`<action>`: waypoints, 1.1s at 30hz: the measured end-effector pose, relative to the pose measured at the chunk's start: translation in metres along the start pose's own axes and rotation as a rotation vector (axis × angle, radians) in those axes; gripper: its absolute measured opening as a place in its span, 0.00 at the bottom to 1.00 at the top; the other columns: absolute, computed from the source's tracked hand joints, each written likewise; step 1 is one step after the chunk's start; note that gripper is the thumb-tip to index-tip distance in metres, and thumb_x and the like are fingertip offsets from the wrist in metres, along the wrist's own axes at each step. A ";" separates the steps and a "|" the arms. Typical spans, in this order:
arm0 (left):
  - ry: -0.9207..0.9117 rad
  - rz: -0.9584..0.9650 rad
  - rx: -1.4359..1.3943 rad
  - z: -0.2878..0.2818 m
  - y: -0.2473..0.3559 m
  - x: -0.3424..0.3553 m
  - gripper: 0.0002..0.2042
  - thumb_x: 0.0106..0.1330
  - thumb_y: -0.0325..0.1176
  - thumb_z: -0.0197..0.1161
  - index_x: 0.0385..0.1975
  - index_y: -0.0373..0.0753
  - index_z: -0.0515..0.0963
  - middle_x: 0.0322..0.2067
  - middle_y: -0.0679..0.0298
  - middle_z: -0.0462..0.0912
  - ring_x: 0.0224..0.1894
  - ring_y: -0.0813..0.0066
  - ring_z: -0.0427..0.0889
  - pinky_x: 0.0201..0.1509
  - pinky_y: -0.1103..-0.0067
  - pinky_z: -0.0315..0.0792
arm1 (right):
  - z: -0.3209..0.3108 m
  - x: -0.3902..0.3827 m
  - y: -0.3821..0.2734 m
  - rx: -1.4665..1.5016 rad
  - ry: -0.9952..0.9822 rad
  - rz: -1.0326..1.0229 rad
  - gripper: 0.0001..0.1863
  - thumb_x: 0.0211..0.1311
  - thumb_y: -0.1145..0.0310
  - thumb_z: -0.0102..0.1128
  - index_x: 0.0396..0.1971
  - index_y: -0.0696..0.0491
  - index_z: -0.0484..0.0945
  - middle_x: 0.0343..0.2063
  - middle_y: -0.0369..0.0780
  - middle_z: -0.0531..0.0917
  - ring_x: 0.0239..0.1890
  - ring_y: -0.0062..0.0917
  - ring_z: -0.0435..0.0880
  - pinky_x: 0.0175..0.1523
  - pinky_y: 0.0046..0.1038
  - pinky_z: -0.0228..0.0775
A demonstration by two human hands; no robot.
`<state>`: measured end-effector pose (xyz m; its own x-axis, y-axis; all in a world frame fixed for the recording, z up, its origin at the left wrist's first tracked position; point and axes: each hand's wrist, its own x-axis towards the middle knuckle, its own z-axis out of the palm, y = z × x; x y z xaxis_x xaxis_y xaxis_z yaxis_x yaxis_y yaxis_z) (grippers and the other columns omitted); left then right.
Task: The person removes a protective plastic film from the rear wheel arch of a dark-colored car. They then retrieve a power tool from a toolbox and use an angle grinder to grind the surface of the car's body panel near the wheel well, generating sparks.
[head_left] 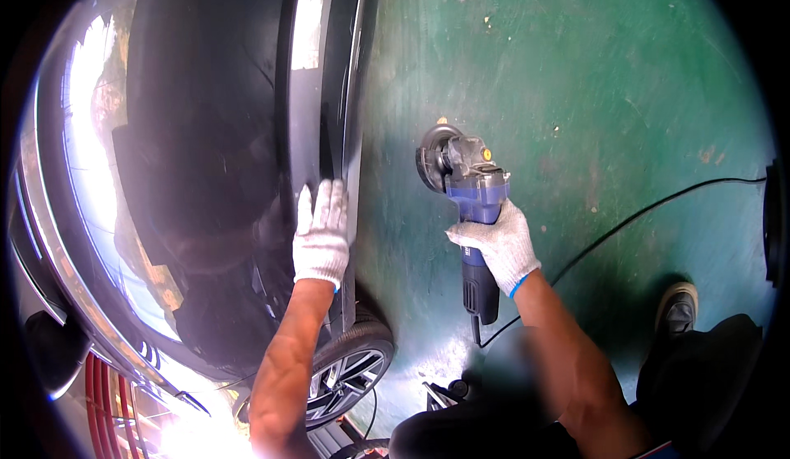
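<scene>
My left hand (322,235), in a white knit glove, lies flat with its fingers stretched out on the lower side of a dark car (206,146). Beneath its fingers runs the grey sill (306,122) along the car's bottom edge. My right hand (499,243), gloved the same way, is wrapped round the blue body of an angle grinder (480,204). The grinder's head points away from me, and its round disc (436,159) faces the car with a gap between them. Whether the disc is spinning cannot be told.
A black power cord (625,222) runs from the grinder across the green floor (576,72) to the right. The car's wheel (350,377) stands close to my left forearm. My shoe (678,308) rests on the floor at the right, near the cord. Small specks of debris dot the floor.
</scene>
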<state>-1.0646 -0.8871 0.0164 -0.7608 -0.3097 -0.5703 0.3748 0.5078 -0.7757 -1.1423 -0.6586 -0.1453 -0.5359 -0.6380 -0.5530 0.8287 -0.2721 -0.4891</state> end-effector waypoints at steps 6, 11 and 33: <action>0.080 -0.156 0.086 -0.041 -0.009 0.077 0.28 0.74 0.33 0.42 0.74 0.40 0.59 0.77 0.64 0.53 0.80 0.67 0.46 0.81 0.52 0.35 | -0.006 0.006 0.002 0.129 0.033 -0.001 0.21 0.44 0.75 0.78 0.39 0.56 0.78 0.31 0.37 0.83 0.30 0.20 0.82 0.39 0.26 0.76; 0.143 -0.251 0.033 -0.065 -0.028 0.132 0.28 0.74 0.31 0.40 0.74 0.42 0.59 0.77 0.67 0.53 0.80 0.71 0.48 0.81 0.52 0.35 | -0.014 0.006 -0.004 0.046 0.053 -0.004 0.20 0.48 0.81 0.73 0.41 0.56 0.75 0.29 0.38 0.82 0.29 0.23 0.82 0.38 0.27 0.77; -0.245 -0.221 -0.543 0.063 0.107 -0.129 0.33 0.65 0.42 0.61 0.69 0.33 0.65 0.71 0.50 0.63 0.76 0.53 0.55 0.80 0.53 0.41 | -0.005 -0.001 0.024 -0.017 -0.038 0.032 0.20 0.47 0.78 0.74 0.40 0.56 0.75 0.29 0.37 0.82 0.28 0.21 0.81 0.36 0.27 0.75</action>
<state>-0.8933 -0.8434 -0.0097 -0.6222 -0.5963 -0.5072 -0.1482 0.7259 -0.6716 -1.1229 -0.6613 -0.1596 -0.5021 -0.6734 -0.5426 0.8423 -0.2388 -0.4832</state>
